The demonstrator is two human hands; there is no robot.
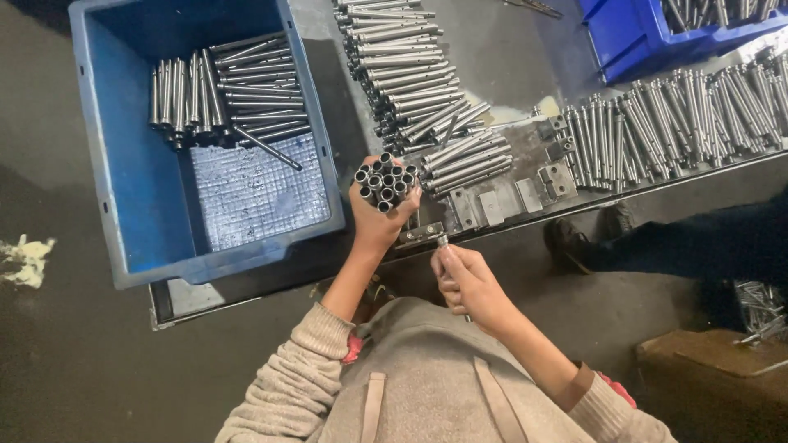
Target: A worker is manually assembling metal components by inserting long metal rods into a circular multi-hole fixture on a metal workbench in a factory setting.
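The left hand (pixel 376 215) clenches a bundle of steel tubes (pixel 386 180), ends up, just right of the blue bin (pixel 123 205). The right hand (pixel 466 279) pinches what looks like one single tube (pixel 444 243) nearer the body. Keep the bundle upright and square so no tube slips.

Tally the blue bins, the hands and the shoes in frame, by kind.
Blue bins: 2, a large one at left and another at top right.
Hands: 2, the left hand gripping a bundle of metal tubes, the right hand holding one tube.
Shoes: 1.
Total: 5.
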